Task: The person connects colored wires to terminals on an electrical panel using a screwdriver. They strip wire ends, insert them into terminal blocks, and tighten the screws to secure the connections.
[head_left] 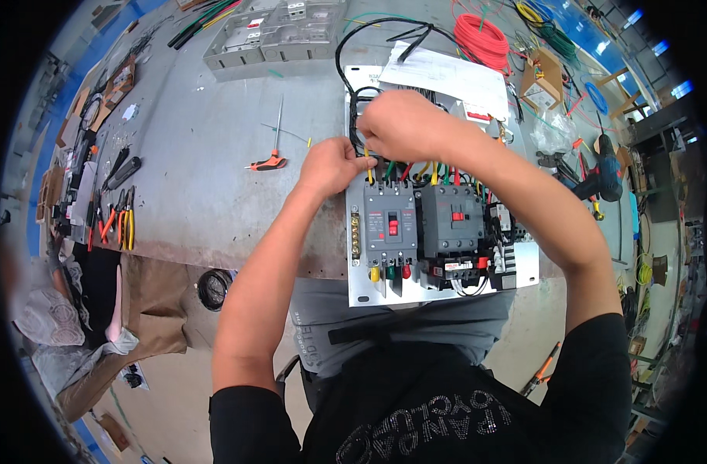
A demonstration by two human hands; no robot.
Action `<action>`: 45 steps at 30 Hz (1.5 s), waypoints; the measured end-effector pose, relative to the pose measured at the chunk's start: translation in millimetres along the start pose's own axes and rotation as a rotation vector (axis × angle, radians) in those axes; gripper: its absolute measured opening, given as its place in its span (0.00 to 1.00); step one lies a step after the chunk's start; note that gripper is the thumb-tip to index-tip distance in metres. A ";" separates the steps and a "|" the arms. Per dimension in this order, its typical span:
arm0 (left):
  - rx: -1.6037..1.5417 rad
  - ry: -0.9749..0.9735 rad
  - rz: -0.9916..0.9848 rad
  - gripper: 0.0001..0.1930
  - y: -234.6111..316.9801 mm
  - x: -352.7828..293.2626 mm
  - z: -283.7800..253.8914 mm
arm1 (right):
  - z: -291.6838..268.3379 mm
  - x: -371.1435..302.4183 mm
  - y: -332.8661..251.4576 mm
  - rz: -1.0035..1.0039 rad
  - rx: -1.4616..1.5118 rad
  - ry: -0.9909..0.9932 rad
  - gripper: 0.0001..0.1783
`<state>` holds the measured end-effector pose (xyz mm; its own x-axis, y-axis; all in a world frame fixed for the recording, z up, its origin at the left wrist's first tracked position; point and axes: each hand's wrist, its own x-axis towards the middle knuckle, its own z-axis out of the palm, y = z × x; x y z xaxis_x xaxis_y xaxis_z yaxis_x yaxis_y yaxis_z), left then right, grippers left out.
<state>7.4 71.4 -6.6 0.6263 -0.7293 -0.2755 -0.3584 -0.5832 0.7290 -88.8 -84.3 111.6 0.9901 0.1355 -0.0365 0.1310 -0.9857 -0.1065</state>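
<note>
Head view: yellow wire [369,175] is pinched closely in left hand [334,164]. Right hand [398,127] is curled beside black cable [354,117] (its hold cannot be seen).

Head fisheye faces down, close above the workbench [199,193]; edges seem blurred.

Place was an electrical assembly workshop: gray workbench [199,116] carried pliers [121,222], a cordless drill [607,176], coiled red wire [481,40] and a plastic enclosure [233,52]; circuit breakers [390,218] sat on a metal plate [384,295] at the near edge, wires [434,172] at their terminals.
</note>
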 end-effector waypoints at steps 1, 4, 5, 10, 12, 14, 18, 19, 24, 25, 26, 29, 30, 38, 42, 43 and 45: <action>0.017 0.008 0.022 0.25 -1.5 -1.7 -1.5 | 3.0 -4.4 -0.1 -0.044 -0.032 0.044 0.13; 0.015 0.037 0.125 0.23 -0.6 -5.1 -2.3 | -25.9 3.7 18.0 -0.016 0.278 -0.153 0.14; -0.019 0.045 0.167 0.21 -0.1 -7.6 0.0 | -31.9 9.6 27.8 0.055 0.501 -0.267 0.17; -0.144 -0.004 0.283 0.14 -2.6 -6.6 7.9 | -16.1 50.1 66.1 0.214 0.830 -0.641 0.15; -0.141 -0.005 0.320 0.13 -5.1 -8.1 5.4 | -7.1 58.2 65.7 0.247 0.855 -0.740 0.15; -0.135 -0.011 0.338 0.13 -5.1 -9.2 1.8 | -1.6 57.6 68.7 0.298 0.880 -0.807 0.18; -0.136 -0.058 0.314 0.13 -3.4 -9.9 -3.5 | 6.3 51.8 74.5 0.421 0.984 -0.894 0.18; -0.141 -0.076 0.304 0.13 -4.5 -8.8 -3.5 | 10.4 53.3 73.8 0.463 0.949 -0.917 0.18; -0.140 -0.082 0.401 0.12 -11.7 -6.0 -3.8 | 8.3 58.1 65.3 0.450 0.894 -0.998 0.21; -0.127 -0.084 0.415 0.12 -11.6 -5.3 -5.4 | 7.2 58.5 65.6 0.457 0.899 -1.010 0.22; -0.126 -0.092 0.419 0.11 -12.4 -4.2 -6.4 | 7.3 59.2 66.0 0.461 0.903 -1.024 0.22; -0.126 -0.104 0.441 0.09 -13.8 -1.1 -7.5 | 12.0 57.4 65.8 0.466 0.923 -1.070 0.23; -0.126 -0.100 0.454 0.08 -13.7 -0.7 -7.6 | 13.3 57.0 64.7 0.467 0.926 -1.090 0.23; -0.244 -0.031 0.457 0.05 -21.2 3.3 -1.1 | 20.8 43.7 45.5 0.491 0.770 -0.970 0.25; -0.327 -0.068 0.416 0.06 -23.1 14.2 1.1 | 16.5 41.7 44.2 0.508 0.828 -0.951 0.25; -0.361 -0.078 0.398 0.07 -23.8 16.4 1.8 | 22.7 40.8 46.8 0.495 0.830 -0.951 0.24; -0.333 -0.069 0.404 0.09 -26.8 21.8 3.2 | 29.9 40.3 45.5 0.464 0.838 -0.916 0.24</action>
<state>28.4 70.0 -34.1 0.4327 -0.9008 0.0364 -0.3153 -0.1134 0.9422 -44.4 -120.6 75.6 0.4995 0.1498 -0.8533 -0.6062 -0.6432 -0.4678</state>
